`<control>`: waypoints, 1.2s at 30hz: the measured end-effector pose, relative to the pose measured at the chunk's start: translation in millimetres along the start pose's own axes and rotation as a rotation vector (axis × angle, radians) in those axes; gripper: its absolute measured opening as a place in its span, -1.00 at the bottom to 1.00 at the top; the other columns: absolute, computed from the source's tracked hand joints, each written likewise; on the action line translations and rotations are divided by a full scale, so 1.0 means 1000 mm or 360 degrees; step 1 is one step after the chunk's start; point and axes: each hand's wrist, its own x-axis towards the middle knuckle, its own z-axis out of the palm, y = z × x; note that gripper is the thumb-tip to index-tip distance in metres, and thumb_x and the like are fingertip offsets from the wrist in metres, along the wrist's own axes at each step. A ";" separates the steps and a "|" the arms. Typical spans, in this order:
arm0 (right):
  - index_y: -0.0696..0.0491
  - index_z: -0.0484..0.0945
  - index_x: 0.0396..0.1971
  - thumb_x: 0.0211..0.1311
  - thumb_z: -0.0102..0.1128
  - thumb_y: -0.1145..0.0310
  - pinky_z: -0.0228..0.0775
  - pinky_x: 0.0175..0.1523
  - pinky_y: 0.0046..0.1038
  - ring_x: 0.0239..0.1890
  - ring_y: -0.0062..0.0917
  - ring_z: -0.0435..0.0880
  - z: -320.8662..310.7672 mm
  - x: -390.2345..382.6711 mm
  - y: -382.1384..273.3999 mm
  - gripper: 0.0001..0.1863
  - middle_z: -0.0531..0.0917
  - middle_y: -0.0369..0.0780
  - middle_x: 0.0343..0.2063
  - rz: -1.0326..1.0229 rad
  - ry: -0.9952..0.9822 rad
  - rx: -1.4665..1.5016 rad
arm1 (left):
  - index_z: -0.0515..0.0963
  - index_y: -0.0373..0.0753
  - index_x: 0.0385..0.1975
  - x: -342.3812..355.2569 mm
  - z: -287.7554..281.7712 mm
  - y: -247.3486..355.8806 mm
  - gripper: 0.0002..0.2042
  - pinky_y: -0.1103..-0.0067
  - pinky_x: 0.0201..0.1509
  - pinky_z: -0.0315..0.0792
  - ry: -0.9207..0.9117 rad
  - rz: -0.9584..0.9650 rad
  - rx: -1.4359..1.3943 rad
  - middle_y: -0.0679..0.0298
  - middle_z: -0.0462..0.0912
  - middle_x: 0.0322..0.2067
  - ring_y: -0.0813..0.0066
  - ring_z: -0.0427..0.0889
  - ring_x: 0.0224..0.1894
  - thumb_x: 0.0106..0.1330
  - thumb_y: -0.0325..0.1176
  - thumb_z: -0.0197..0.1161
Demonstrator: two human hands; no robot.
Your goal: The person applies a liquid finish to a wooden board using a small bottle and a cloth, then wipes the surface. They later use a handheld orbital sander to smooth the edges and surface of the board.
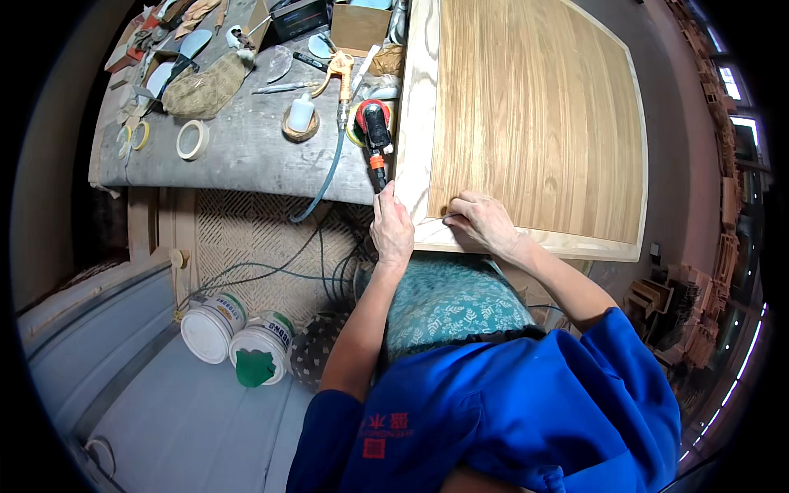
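A wooden panel [534,123] with a brown, straight-grained face and a paler border lies at the right edge of the grey table [255,168], its near edge reaching past the table's near edge. The left hand [392,230] is at the panel's near left corner, fingers pointing away from the body; its grip is turned from view, so I cannot tell what it holds. The right hand [486,224] rests on the near border, fingers curled and bunched, the grip nearly closed; whether something is pinched there I cannot tell.

Just beside the panel's left side, by the table's near right corner, lies a sander [376,123] with a black body and red top. Farther from the near edge is an orange air gun [339,70], its blue hose [329,177] hanging over that edge. Left of it, a white bottle [302,112] stands on a brown roll [301,131]. Toward the table's left edge is a pale tape roll [205,138]. Below the table, on the floor, stand two white buckets [209,333].
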 end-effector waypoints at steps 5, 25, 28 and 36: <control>0.06 0.59 -0.28 0.34 0.25 0.26 0.52 -0.08 -0.28 -0.21 -0.28 0.64 0.001 0.004 -0.008 -0.82 0.59 -0.19 -0.36 -0.0151 0.0032 -0.0145 | 0.40 -0.28 0.23 -0.001 0.001 -0.004 -0.65 0.09 -0.09 0.53 -0.0006 0.0015 -0.0015 -0.11 0.57 -0.02 -0.22 0.63 -0.08 0.48 -0.47 0.03; 0.15 0.54 -0.36 0.20 0.15 0.40 0.51 0.00 -0.21 -0.13 -0.18 0.63 -0.037 -0.130 0.153 -0.88 0.61 -0.09 -0.30 -0.0348 -0.0129 -0.0061 | 0.54 -0.45 0.04 -0.007 -0.005 -0.034 -0.64 0.25 0.09 0.47 0.0022 -0.0213 0.0430 -0.16 0.66 -0.09 -0.10 0.63 -0.03 0.62 -0.26 -0.06; 0.15 0.51 -0.36 0.17 0.16 0.42 0.48 -0.04 -0.21 -0.16 -0.19 0.62 -0.079 -0.240 0.254 -0.89 0.58 -0.10 -0.32 -0.0269 -0.0161 -0.0093 | 0.53 -0.42 -0.03 -0.010 0.002 -0.013 -0.65 0.27 -0.03 0.47 0.0017 -0.0241 0.0579 -0.11 0.66 -0.22 -0.05 0.59 -0.21 0.64 -0.23 -0.06; 0.09 0.51 -0.38 0.21 0.18 0.40 0.45 -0.12 -0.19 -0.22 -0.16 0.60 -0.161 -0.415 0.416 -0.91 0.55 -0.12 -0.37 0.0188 -0.0130 -0.0206 | 0.49 -0.50 0.00 0.000 -0.018 -0.045 -0.52 0.27 0.09 0.43 0.0084 -0.0309 0.0760 -0.19 0.63 -0.09 -0.13 0.59 -0.05 0.67 -0.11 -0.18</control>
